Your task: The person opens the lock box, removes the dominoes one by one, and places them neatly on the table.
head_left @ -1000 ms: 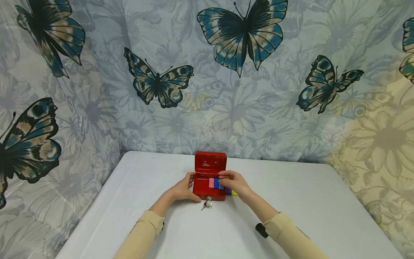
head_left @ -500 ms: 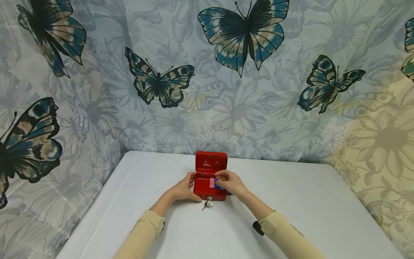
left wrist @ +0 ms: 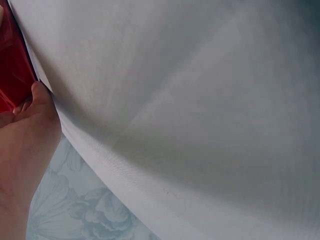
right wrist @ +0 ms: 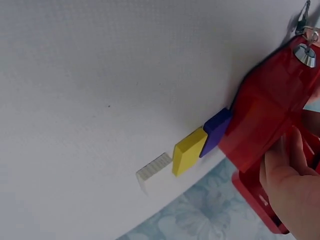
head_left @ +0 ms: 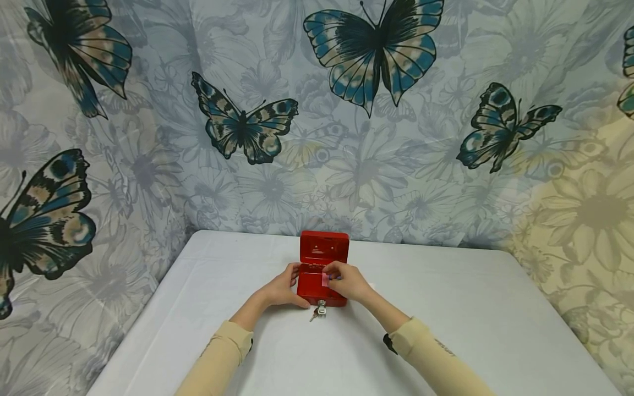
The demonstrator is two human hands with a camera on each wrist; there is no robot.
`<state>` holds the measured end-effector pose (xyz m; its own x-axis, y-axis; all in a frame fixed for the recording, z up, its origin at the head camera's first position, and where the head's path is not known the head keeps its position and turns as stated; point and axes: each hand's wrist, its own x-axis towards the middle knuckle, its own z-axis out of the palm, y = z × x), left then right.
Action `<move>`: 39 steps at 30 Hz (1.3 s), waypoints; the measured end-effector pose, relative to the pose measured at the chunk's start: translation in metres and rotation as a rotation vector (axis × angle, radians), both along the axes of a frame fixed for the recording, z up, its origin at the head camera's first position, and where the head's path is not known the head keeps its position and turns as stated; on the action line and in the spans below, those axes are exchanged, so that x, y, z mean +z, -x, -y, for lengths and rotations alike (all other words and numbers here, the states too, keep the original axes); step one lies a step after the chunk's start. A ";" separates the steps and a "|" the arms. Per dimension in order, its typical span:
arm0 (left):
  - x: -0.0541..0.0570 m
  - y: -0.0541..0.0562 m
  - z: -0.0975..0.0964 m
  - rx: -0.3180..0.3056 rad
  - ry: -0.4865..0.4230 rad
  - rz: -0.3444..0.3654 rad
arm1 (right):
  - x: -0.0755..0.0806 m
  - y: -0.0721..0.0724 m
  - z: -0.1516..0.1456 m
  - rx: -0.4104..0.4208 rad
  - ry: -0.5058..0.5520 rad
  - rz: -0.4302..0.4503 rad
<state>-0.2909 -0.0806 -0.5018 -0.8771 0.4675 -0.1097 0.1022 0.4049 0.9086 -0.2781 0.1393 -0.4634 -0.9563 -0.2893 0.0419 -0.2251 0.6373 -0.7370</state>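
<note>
1. Head view: bright, even light; a warm yellow glow tints the wall (head_left: 596,214) beyond the right edge of the desk (head_left: 446,313).
2. Left wrist view: grey, soft; a broad shadow runs near the desk's edge.
3. Right wrist view: dim; faint sheen on the red box (right wrist: 267,97).

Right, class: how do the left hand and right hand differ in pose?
The left hand grips the box from outside; the right hand reaches inside. The left hand's thumb and fingers are spread wide; the right hand's are bunched closer. Both are bare and extend from beige sleeves.
</note>
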 end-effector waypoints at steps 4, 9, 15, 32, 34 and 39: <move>-0.001 -0.001 0.000 0.000 0.000 0.001 | -0.001 0.001 0.002 0.048 -0.044 -0.031; -0.001 -0.001 0.000 -0.006 0.009 -0.001 | -0.002 0.001 0.004 0.072 -0.087 -0.038; -0.002 0.001 0.001 -0.004 0.010 0.009 | -0.004 0.004 0.006 0.093 -0.129 -0.051; 0.000 0.002 0.002 0.000 -0.010 0.016 | -0.003 0.004 0.009 0.138 -0.173 -0.059; 0.000 0.002 0.002 -0.003 -0.013 0.013 | -0.004 0.003 0.009 0.144 -0.161 -0.053; 0.001 0.000 0.002 -0.010 -0.015 0.017 | -0.006 0.003 0.008 0.164 -0.129 -0.044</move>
<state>-0.2913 -0.0827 -0.5011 -0.8707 0.4778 -0.1171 0.0908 0.3900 0.9163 -0.2810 0.1315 -0.4694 -0.8941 -0.4465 0.0352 -0.3638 0.6780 -0.6387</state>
